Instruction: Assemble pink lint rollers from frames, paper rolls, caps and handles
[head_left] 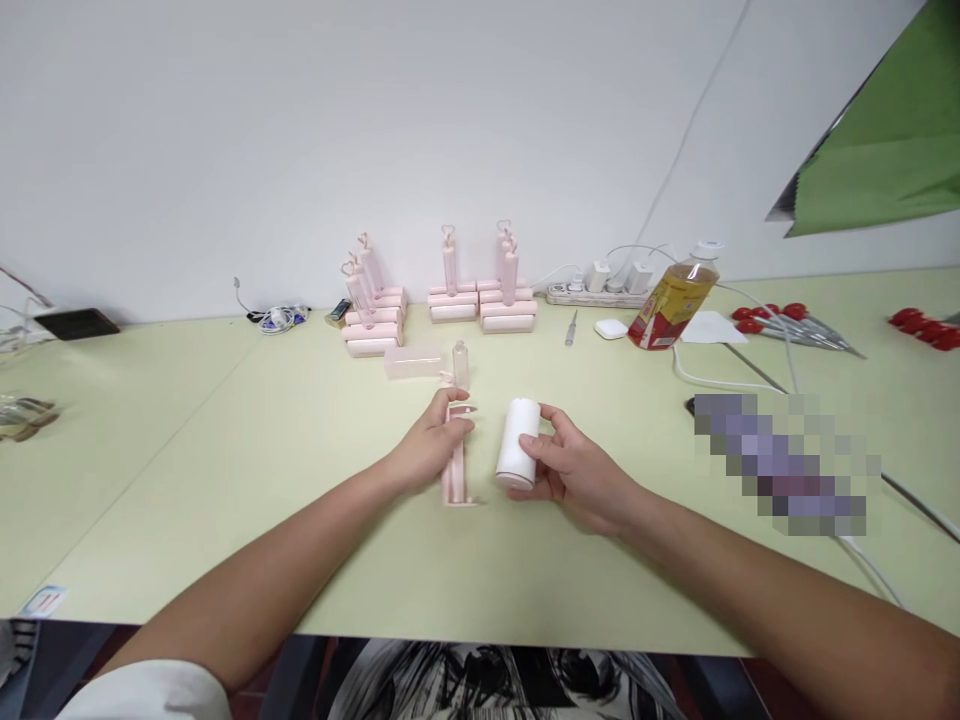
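My left hand (429,442) is closed round a pink lint roller frame (454,485), a narrow piece with a short arm at each end. In my right hand (574,468) a white lint roll (518,438) is gripped, tilted slightly, thumb on its front. The roll and the frame are apart, side by side over the table. Just beyond my left fingers is a clear handle (460,365), whose lower end is partly hidden. A translucent pink cover (412,362) lies left of that handle.
Several pink lint rollers (373,332) with upright handles line the wall. Further right are a power strip (600,295), a small screwdriver (571,328), a leaning drink bottle (670,305), red-handled tools (795,325) and cables. A blurred-out object (776,465) lies beyond my right forearm.
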